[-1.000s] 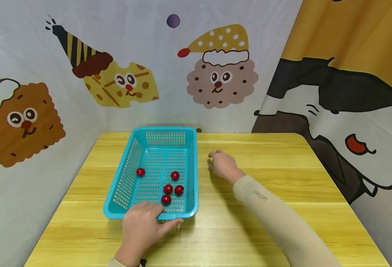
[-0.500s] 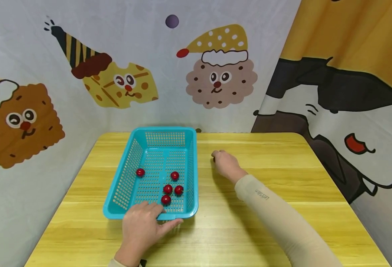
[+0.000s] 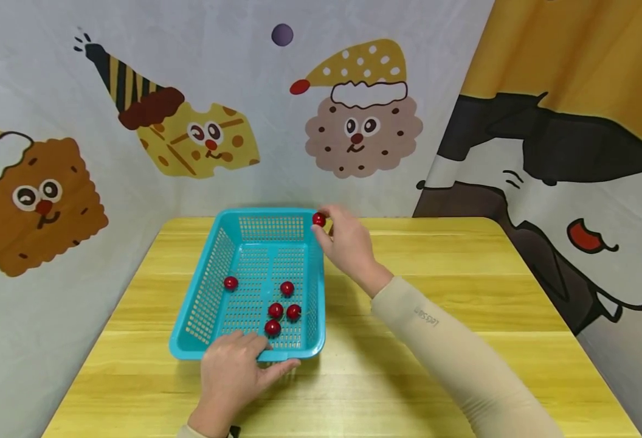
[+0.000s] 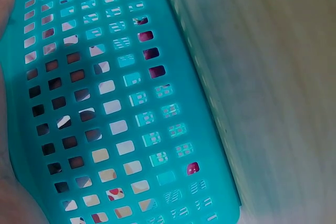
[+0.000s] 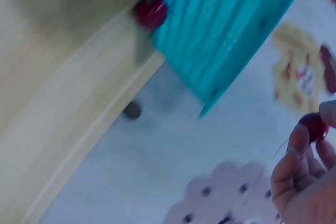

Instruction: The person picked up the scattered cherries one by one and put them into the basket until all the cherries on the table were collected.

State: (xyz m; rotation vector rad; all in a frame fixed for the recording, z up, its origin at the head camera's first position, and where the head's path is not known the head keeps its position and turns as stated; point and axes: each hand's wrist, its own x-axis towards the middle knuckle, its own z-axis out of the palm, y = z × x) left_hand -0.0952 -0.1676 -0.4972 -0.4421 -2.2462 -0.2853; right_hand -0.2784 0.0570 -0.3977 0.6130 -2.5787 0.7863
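Note:
A turquoise plastic basket [image 3: 321, 274] with slotted walls stands on the table, its long side pointing away from me. Several red cherries lie inside; one [image 3: 230, 283] is apart at the left, and the others gather near the right front, including a cherry [image 3: 287, 288]. My left hand [image 3: 233, 368] grips the near rim, fingers over it and thumb outside. At the far right corner, my right hand [image 3: 351, 243] pinches a cherry [image 3: 318, 219] by the rim; its stem shows in the right wrist view. There, another cherry [image 5: 151, 11] lies on the table outside the basket wall, mostly hidden by my hand from above.
The wooden table [image 3: 436, 255] ends at a back edge close behind the basket. A fabric backdrop [image 3: 277, 152] with cartoon prints hangs behind and at both sides.
My right hand, low over the table right of the basket before, has moved up and left to the far right corner with a cherry in its fingertips. The left hand has stayed put.

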